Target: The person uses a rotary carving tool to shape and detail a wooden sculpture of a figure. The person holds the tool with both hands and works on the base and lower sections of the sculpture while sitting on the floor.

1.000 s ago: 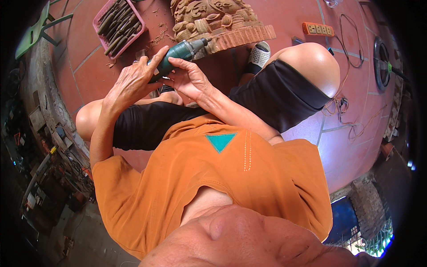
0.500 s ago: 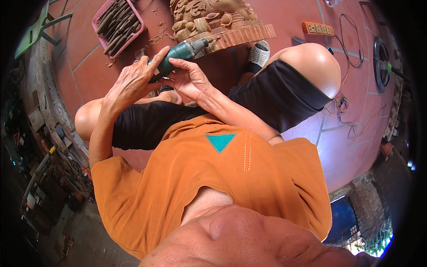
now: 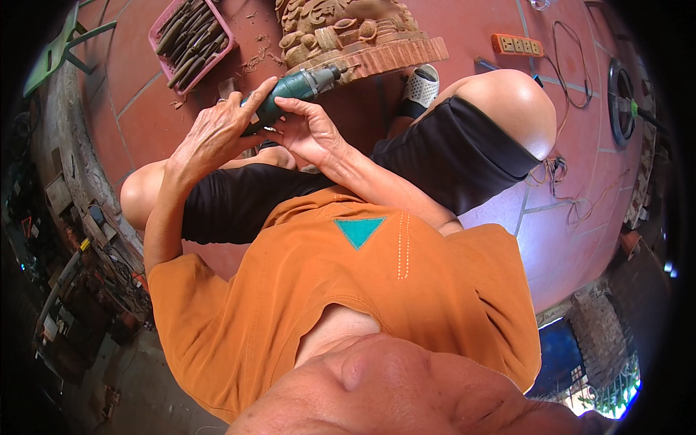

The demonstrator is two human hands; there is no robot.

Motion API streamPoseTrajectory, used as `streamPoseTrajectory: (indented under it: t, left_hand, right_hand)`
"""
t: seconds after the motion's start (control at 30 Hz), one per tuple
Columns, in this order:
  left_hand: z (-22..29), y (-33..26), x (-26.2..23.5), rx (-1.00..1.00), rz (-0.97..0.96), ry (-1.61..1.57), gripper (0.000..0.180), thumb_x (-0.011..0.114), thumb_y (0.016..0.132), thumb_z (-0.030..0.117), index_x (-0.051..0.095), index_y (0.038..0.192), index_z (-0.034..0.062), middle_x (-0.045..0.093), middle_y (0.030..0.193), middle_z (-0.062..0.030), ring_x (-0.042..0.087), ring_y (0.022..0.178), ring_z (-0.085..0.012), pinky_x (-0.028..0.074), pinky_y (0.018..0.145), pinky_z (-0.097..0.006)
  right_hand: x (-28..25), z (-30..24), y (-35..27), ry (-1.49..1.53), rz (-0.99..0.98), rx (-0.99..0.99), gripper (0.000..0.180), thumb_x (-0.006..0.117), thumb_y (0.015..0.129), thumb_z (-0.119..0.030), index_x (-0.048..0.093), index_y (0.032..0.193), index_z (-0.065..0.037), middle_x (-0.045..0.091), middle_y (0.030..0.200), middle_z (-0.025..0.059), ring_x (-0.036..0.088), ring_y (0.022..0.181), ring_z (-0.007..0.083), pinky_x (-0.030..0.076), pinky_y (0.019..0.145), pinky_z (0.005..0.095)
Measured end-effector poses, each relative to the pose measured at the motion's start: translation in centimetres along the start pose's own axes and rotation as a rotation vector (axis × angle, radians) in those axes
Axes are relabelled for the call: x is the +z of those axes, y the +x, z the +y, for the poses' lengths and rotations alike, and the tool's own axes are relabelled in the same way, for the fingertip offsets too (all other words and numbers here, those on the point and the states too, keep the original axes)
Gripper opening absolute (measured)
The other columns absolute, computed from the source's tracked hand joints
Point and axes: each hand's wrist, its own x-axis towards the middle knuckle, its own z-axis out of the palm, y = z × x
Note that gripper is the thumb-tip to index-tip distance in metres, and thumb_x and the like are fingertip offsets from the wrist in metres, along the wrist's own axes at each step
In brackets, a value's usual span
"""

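Both of my hands are wrapped round a green die grinder with a grey nose. My left hand grips its rear body from the left, the index finger stretched along the casing. From the right, my right hand holds it with the thumb on top; its other fingers are partly hidden. The grinder points up and right, its thin bit at the lower edge of a carved wooden block with rounded relief shapes. Whether the bit touches the wood I cannot tell.
A pink basket of several wooden-handled tools stands at the far left, with wood shavings beside it. An orange power strip and loose cables lie at right, near a black wheel-like ring. A green chair stands far left.
The grinder and both hands have shifted very slightly; the grip is the same. The wooden block has not visibly moved.
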Motion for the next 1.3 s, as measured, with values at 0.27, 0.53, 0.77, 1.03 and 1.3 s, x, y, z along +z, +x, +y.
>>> streamPoseTrajectory:
  t: [0.27,0.53,0.77,1.03,1.3]
  left_hand:
    - [0.02,0.11,0.07,0.013,-0.003,0.010,0.097,0.079,0.080,0.023,0.023,0.158,0.0268,0.058,0.090,-0.0146,0.066,0.084,-0.0321,0.053,0.071,-0.044]
    - [0.14,0.18,-0.12,0.001,-0.030,0.000,0.097,0.080,0.079,0.022,0.024,0.158,0.0266,0.059,0.092,-0.0147,0.066,0.086,-0.0325,0.054,0.071,-0.044]
    - [-0.03,0.21,0.03,0.028,-0.017,-0.001,0.095,0.079,0.080,0.024,0.026,0.157,0.0270,0.059,0.092,-0.0133,0.066,0.086,-0.0321,0.053,0.071,-0.044]
    - [-0.06,0.39,-0.02,0.031,-0.034,-0.010,0.094,0.079,0.080,0.027,0.027,0.157,0.0264,0.059,0.091,-0.0121,0.066,0.085,-0.0308,0.052,0.071,-0.043]
    - [-0.11,0.40,0.12,0.028,-0.021,0.011,0.095,0.080,0.079,0.027,0.026,0.158,0.0267,0.058,0.091,-0.0123,0.065,0.084,-0.0305,0.052,0.070,-0.044]
  right_hand:
    - [-0.10,0.10,-0.21,-0.002,0.005,-0.011,0.025,0.070,0.088,-0.005,0.063,0.111,-0.008,0.068,0.104,0.0080,0.065,0.103,0.0236,0.049,0.100,0.0526]
    - [-0.14,0.24,-0.22,0.007,0.010,0.001,0.026,0.070,0.088,-0.006,0.063,0.113,-0.008,0.067,0.106,0.0075,0.064,0.104,0.0219,0.049,0.098,0.0513]
    - [0.06,0.36,-0.62,0.004,0.011,-0.015,0.033,0.071,0.085,-0.005,0.060,0.116,-0.008,0.065,0.109,0.0076,0.064,0.106,0.0229,0.049,0.098,0.0509]
    - [0.04,0.43,-0.71,0.012,0.013,-0.022,0.037,0.072,0.084,-0.005,0.058,0.118,-0.009,0.063,0.112,0.0081,0.063,0.108,0.0237,0.048,0.098,0.0512]
    - [0.11,0.32,-0.55,0.013,-0.002,-0.024,0.038,0.072,0.084,-0.005,0.057,0.119,-0.008,0.063,0.112,0.0083,0.063,0.107,0.0240,0.049,0.098,0.0517]
